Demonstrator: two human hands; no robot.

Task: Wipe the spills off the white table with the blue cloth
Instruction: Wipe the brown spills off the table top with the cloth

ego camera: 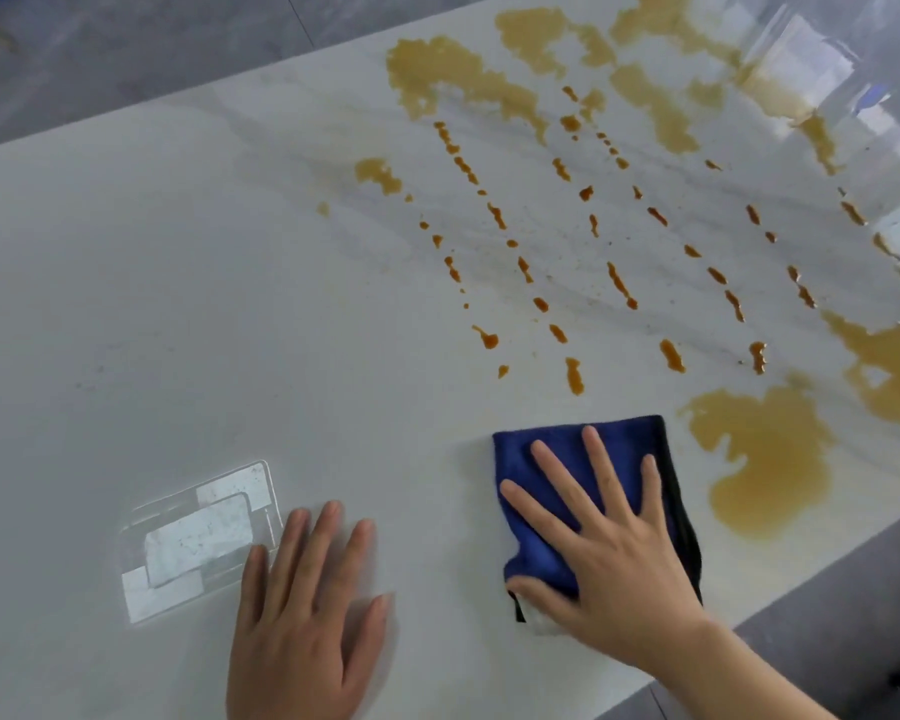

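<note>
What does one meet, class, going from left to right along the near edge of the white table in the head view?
Bright reflected patch → left hand, flat on the table → blue cloth under the flat right hand → large brown puddle.

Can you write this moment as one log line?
right hand flat on blue cloth | left hand flat on table | spills unwiped

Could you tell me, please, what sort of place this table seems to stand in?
Probably a kitchen or dining area, though that is a guess. The white table has a glossy, marble-like top, brownish spills like sauce or tea lie across it, and grey floor tiles show beyond its edge.
</note>
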